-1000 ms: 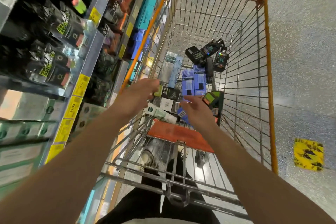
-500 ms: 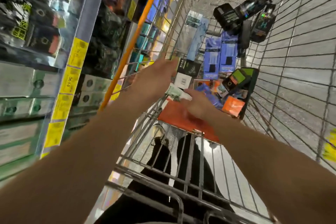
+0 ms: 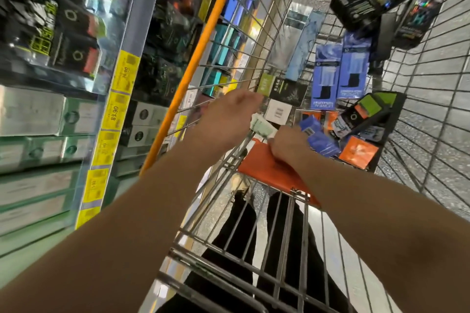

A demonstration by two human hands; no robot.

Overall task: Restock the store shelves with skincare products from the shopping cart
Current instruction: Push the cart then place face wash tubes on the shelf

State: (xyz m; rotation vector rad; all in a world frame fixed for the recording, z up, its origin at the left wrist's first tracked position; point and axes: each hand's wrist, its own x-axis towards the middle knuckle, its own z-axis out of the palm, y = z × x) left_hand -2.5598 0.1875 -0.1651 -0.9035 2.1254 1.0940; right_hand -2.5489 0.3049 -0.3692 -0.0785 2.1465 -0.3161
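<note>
The wire shopping cart (image 3: 254, 40) holds several skincare boxes. A white and green tube (image 3: 263, 128) lies at the cart's near end, just above the orange seat flap (image 3: 269, 173). My right hand (image 3: 287, 146) has its fingers curled on the tube's right end. My left hand (image 3: 229, 115) reaches over the tube's left end with fingers stretched forward, close to a black box with a white label (image 3: 286, 91). Two blue boxes (image 3: 338, 73) stand behind it. Whether my left hand touches the tube is hidden.
Store shelves (image 3: 50, 114) with boxed products and yellow price tags (image 3: 115, 109) run along the left, close beside the cart's orange rail (image 3: 193, 63). Black boxes (image 3: 356, 7) lie at the cart's far end, an orange box (image 3: 358, 151) near right. My legs stand behind the cart.
Both hands have moved deeper into the cart's near end and closed in on the white and green tube; my right hand's fingers have curled at its end. The view has leaned in closer.
</note>
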